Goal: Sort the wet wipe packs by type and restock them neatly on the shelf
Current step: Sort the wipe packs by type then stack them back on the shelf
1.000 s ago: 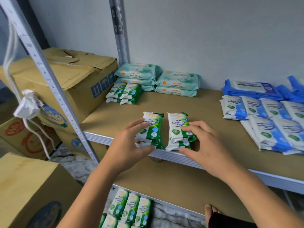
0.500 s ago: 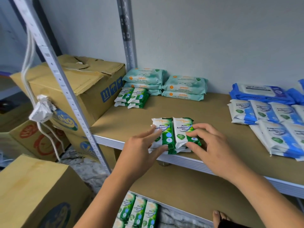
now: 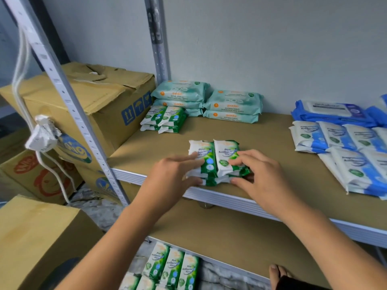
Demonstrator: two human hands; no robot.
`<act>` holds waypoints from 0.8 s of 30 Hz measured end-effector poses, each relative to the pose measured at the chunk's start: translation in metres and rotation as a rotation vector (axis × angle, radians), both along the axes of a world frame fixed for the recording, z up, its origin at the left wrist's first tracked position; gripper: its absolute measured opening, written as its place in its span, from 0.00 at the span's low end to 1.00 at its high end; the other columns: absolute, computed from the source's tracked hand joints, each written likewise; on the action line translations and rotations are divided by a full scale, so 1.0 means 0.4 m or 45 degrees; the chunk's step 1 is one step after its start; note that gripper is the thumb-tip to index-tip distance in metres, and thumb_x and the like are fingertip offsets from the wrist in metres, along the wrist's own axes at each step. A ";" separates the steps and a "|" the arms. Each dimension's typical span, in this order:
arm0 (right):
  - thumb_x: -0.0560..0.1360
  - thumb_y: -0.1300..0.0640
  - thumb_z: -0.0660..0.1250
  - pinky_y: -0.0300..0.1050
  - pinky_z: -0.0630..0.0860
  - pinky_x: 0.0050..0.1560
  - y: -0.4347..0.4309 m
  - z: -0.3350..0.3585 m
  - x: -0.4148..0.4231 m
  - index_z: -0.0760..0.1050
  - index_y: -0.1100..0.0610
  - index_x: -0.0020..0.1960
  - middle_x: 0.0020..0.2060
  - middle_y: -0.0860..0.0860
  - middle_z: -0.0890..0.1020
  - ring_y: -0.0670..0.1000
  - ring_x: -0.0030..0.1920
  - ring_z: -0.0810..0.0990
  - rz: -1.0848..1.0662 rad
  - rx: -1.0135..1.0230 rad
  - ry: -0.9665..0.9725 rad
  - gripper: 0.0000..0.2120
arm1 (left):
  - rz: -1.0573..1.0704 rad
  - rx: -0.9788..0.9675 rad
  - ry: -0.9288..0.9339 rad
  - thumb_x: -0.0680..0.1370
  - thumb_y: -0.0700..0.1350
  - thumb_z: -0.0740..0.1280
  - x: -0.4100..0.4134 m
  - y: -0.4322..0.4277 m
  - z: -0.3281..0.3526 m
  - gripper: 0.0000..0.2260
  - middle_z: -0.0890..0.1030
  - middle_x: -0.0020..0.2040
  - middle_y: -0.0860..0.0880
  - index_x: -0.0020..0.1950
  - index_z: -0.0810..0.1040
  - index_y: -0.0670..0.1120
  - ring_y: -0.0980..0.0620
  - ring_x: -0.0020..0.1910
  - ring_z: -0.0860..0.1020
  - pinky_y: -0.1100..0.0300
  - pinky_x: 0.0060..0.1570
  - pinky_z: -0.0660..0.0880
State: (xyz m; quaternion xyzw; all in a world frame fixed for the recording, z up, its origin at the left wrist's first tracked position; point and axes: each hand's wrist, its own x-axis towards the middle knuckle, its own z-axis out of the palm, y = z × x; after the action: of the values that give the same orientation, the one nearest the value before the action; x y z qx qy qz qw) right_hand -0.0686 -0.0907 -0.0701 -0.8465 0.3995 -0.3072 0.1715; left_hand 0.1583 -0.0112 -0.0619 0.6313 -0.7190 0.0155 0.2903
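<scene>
Stacks of green-and-white plastic wipe packs (image 3: 225,149) sit side by side near the front edge of the brown shelf (image 3: 261,139), long axes pointing away. The left hand (image 3: 171,181) and right hand (image 3: 261,178) each pinch the nearer stack.

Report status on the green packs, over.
Holding: left hand and right hand both grip the green packs. Two stacks side by side near shelf front. Bare board between them and the back green stack.
</scene>
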 end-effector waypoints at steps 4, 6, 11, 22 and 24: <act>0.70 0.56 0.78 0.48 0.75 0.60 -0.058 -0.001 0.062 0.81 0.51 0.57 0.58 0.48 0.78 0.51 0.56 0.78 -0.019 -0.010 0.000 0.17 | 0.004 -0.028 -0.177 0.70 0.49 0.79 0.052 -0.078 0.002 0.24 0.80 0.65 0.52 0.65 0.82 0.49 0.50 0.66 0.77 0.53 0.66 0.73; 0.70 0.56 0.78 0.48 0.75 0.59 -0.092 -0.002 0.095 0.80 0.51 0.58 0.58 0.49 0.79 0.52 0.55 0.78 -0.036 -0.018 0.024 0.17 | 0.036 0.034 -0.225 0.71 0.49 0.78 0.064 -0.120 0.020 0.24 0.81 0.64 0.51 0.66 0.81 0.48 0.50 0.64 0.78 0.56 0.64 0.73; 0.71 0.55 0.77 0.51 0.75 0.58 -0.182 0.001 0.159 0.79 0.53 0.59 0.58 0.52 0.78 0.54 0.56 0.77 -0.074 -0.054 0.095 0.17 | 0.145 0.230 -0.359 0.75 0.52 0.74 0.099 -0.231 0.054 0.23 0.82 0.59 0.44 0.69 0.74 0.50 0.41 0.53 0.79 0.54 0.47 0.72; 0.74 0.54 0.74 0.46 0.70 0.55 -0.328 -0.003 0.253 0.76 0.53 0.63 0.60 0.54 0.76 0.56 0.59 0.74 -0.115 -0.155 0.193 0.18 | 0.312 0.201 -0.650 0.81 0.55 0.66 0.145 -0.385 0.055 0.23 0.80 0.50 0.40 0.75 0.68 0.54 0.39 0.55 0.73 0.54 0.47 0.57; 0.74 0.53 0.74 0.46 0.69 0.53 -0.341 -0.005 0.258 0.76 0.53 0.62 0.60 0.54 0.76 0.56 0.58 0.74 -0.125 -0.153 0.194 0.18 | 0.327 0.209 -0.641 0.81 0.55 0.65 0.140 -0.393 0.056 0.23 0.80 0.53 0.40 0.75 0.68 0.53 0.39 0.56 0.74 0.55 0.48 0.56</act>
State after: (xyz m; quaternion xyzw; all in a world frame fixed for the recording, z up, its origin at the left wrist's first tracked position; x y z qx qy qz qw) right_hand 0.0346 -0.2271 -0.0721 -0.8556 0.4333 -0.2733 0.0741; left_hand 0.2142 -0.1685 -0.0394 0.7147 -0.6816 0.1500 0.0463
